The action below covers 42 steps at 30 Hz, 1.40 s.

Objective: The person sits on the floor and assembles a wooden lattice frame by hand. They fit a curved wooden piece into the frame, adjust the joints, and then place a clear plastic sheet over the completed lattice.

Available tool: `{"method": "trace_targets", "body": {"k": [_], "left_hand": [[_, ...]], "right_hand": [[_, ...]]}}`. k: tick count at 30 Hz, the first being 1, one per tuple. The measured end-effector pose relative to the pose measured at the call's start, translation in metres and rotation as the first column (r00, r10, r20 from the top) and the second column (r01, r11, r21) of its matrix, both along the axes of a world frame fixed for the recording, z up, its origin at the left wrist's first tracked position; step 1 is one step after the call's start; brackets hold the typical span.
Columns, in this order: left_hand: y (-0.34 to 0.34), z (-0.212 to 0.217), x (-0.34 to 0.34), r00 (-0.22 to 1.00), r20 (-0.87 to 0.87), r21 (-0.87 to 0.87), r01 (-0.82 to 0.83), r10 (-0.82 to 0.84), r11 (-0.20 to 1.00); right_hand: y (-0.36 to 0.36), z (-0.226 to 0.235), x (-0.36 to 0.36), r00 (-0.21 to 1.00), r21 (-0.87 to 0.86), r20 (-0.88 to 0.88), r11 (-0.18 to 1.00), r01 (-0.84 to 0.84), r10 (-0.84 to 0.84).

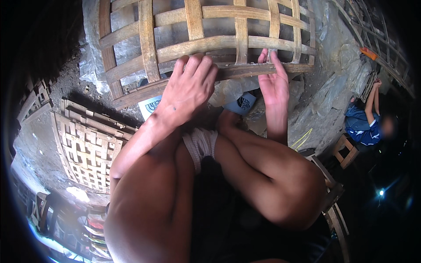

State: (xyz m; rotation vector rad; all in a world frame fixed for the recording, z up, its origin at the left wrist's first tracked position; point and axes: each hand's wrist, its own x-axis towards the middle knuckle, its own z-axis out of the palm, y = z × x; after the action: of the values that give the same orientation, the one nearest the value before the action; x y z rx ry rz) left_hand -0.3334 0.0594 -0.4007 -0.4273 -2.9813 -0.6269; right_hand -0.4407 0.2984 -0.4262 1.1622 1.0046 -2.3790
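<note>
Gripping curved, woven wooden lattice (194,24), left hand (190,85) curled; right hand (274,85) at rim (237,72), grip unclear.

- Woven slatted panels (83,151), left, on the ground.
- Clear plastic sheeting (91,65), far left.
- Orange object (369,53), far right, kind unclear.
- Co-worker (363,125) in blue, right.
- Wooden stool (344,151), right, beside co-worker.
- Yellow cord (302,140), right.
- Bright light (381,193), near right.

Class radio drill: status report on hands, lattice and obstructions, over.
Left hand curled at the lower rail of the lattice, fingertips hidden; right hand farther right along it. Lattice's top out of frame. Possibly in the way: sandals below the rail.
</note>
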Motion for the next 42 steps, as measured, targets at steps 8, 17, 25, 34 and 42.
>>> {"method": "trace_targets", "body": {"k": [8, 17, 25, 34, 42], "left_hand": [[0.002, -0.002, 0.001, 1.0, 0.02, 0.006, -0.014, 0.014, 1.0], [0.001, -0.005, 0.003, 0.999, 0.038, 0.033, -0.024, 0.023, 0.999], [-0.001, -0.009, 0.005, 1.0, 0.026, -0.002, -0.01, 0.01, 1.0], [0.003, -0.012, -0.001, 0.995, 0.098, 0.095, -0.016, 0.007, 0.995], [0.001, -0.007, -0.01, 0.988, 0.152, 0.192, -0.021, -0.009, 0.981]], "right_hand": [[0.002, -0.009, -0.006, 0.996, -0.045, 0.019, 0.995, -0.09, 0.091], [0.002, -0.007, 0.003, 0.991, -0.005, 0.017, 0.991, -0.134, 0.134], [-0.014, 0.005, 0.019, 0.981, 0.196, 0.116, 0.965, -0.177, 0.157], [-0.007, -0.02, 0.018, 0.999, -0.228, 0.025, 0.974, -0.018, 0.025], [-0.003, -0.019, 0.022, 0.995, -0.059, -0.027, 0.993, -0.099, 0.098]]}}
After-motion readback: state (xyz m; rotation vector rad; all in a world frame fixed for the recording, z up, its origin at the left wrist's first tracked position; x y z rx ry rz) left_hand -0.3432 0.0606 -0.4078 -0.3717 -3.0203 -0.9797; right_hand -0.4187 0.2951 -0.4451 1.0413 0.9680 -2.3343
